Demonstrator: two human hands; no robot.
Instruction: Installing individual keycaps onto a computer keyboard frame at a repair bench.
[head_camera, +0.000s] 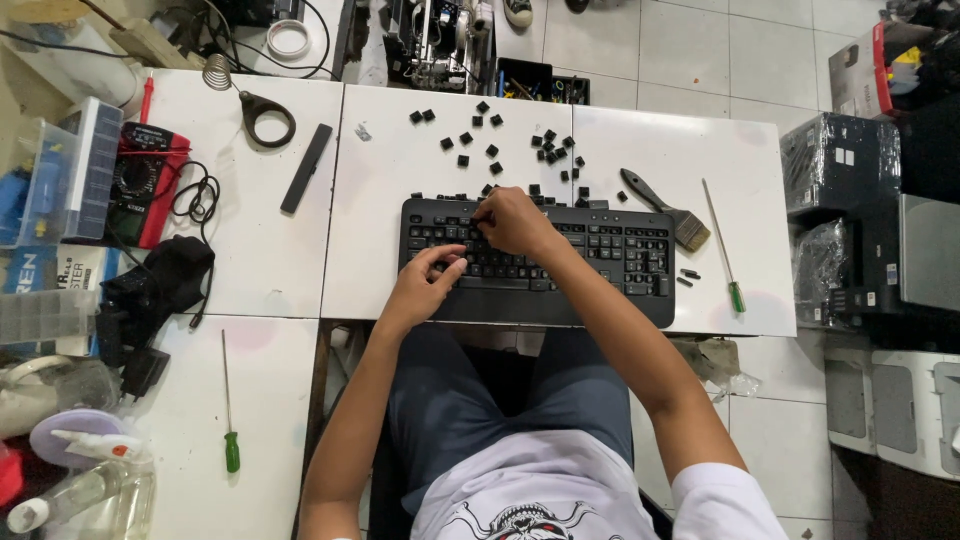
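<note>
- White tables (400, 290) filled the frame's upper half above grey floor tiles.
- Black keyboard (538, 262) lay at centre.
- Right hand (512, 220) pinched fingers together on its top key row.
- Left hand (425, 280) rested, loosely curled, on the lower-left keys.
- Loose black keycaps (520, 140) lay scattered above.

Bright, even overhead light, soft shadows, sharp focus, slight wide-angle edge bending.

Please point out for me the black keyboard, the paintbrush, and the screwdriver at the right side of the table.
keyboard (620, 250): head view, on the keys right of the hands.
paintbrush (690, 231): head view, on its bristles.
right screwdriver (737, 296): head view, on its green handle.
</note>
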